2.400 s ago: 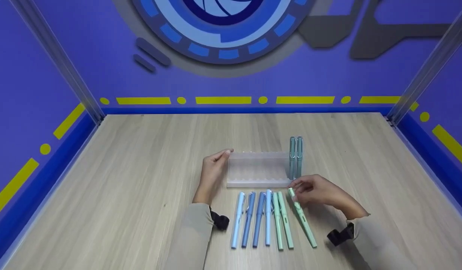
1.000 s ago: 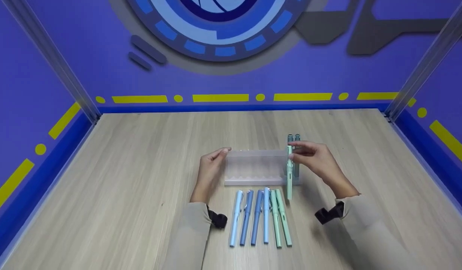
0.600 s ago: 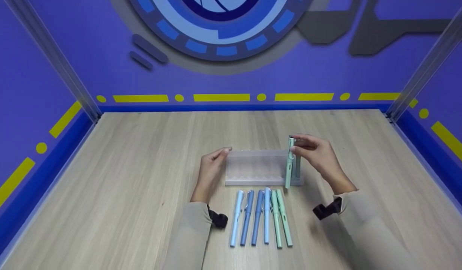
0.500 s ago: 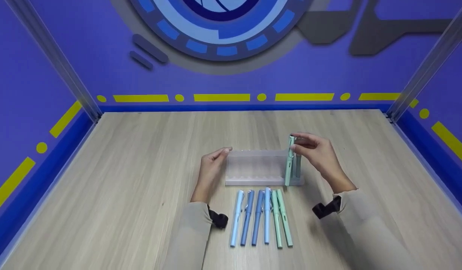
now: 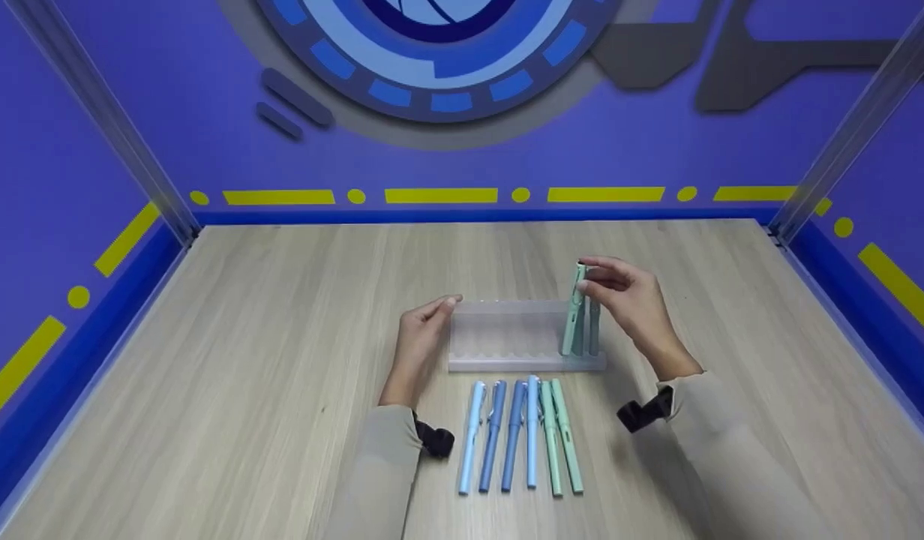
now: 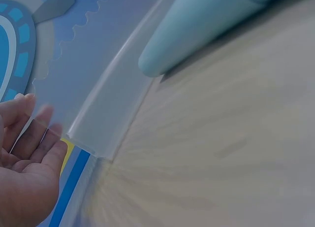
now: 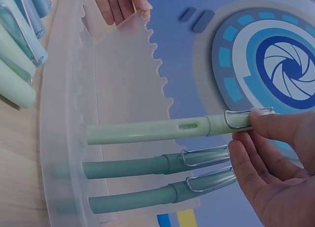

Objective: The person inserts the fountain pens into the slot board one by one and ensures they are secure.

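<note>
My left hand (image 5: 421,339) pinches the upper left corner of a clear, notched pen rack (image 5: 507,330). In the left wrist view its fingers (image 6: 32,138) show at the end of the transparent panel. My right hand (image 5: 633,304) holds a light green pen (image 7: 147,132) by its capped end, between thumb and fingers. That pen leans slightly, its lower end just above the rack's base ledge. Two darker green pens, the nearer one (image 7: 125,168) and the outer one (image 7: 133,200), stand beside it in the rack's right end, partly hidden by my right hand in the head view.
In front of the rack several pens lie in a row on the wooden table (image 5: 282,375): a light blue pen (image 5: 472,439) at the left, darker blue ones (image 5: 493,439), then light green ones (image 5: 567,439) at the right. Blue-purple panels (image 5: 462,172) enclose the table.
My right hand has picked the light green pen up from the table, turned it upright and moved it up and back to the rack, left of the dark green pens. My left hand keeps its place.
</note>
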Tool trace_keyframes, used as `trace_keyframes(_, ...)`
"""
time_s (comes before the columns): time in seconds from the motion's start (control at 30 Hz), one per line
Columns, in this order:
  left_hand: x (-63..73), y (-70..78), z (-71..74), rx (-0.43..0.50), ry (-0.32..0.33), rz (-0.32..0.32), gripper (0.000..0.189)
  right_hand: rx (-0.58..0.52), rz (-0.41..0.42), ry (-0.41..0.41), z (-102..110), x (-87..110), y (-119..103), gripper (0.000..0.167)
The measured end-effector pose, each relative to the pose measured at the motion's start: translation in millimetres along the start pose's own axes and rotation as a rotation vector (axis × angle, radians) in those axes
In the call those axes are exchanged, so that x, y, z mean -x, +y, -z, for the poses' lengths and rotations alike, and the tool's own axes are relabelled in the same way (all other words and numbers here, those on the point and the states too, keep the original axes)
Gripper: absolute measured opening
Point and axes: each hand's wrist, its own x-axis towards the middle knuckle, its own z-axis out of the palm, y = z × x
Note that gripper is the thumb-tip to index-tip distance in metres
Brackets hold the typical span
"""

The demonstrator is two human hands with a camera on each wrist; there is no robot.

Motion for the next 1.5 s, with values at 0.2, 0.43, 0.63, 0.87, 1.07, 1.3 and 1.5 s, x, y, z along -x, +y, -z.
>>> trace_keyframes(0.2, -0.3, 0.0, -0.3, 0.001, -0.010, 0.020, 0.037, 0.019, -0.005, -0.003, -2, -0.4, 1, 0.036)
trace_keyframes(0.43, 1.3, 5.0, -0.7, -0.005, -0.005, 0.021, 0.034, 0.036, -0.005, -0.020, -4, -0.1, 6, 0.035)
trace_keyframes(0.63, -0.8, 0.8, -1.5, -0.017, 0.009, -0.012, 0.032, 0.080, -0.026, -0.031, -7, 0.0, 9, 0.036)
trace_keyframes(0.87, -0.2, 1.3, -1.4, -0.016, 0.008, -0.009, 0.032, 0.115, -0.055, -0.046, -9, 0.5, 10, 0.037)
trace_keyframes(1.07, 0.2, 1.8, -1.3, -0.007, 0.007, -0.014, 0.034, 0.141, -0.012, -0.047, -10, 0.2, 10, 0.036)
trace_keyframes(1.3, 0.0, 1.3, -1.1, -0.016, 0.010, -0.011, 0.033, 0.244, 0.137, -0.029, -8, 0.5, 9, 0.032)
trace_keyframes(1.5, -0.1, 1.6, -1.4, 0.000, 0.012, 0.018, 0.031, 0.341, 0.337, 0.008, -7, -2.7, 9, 0.026)
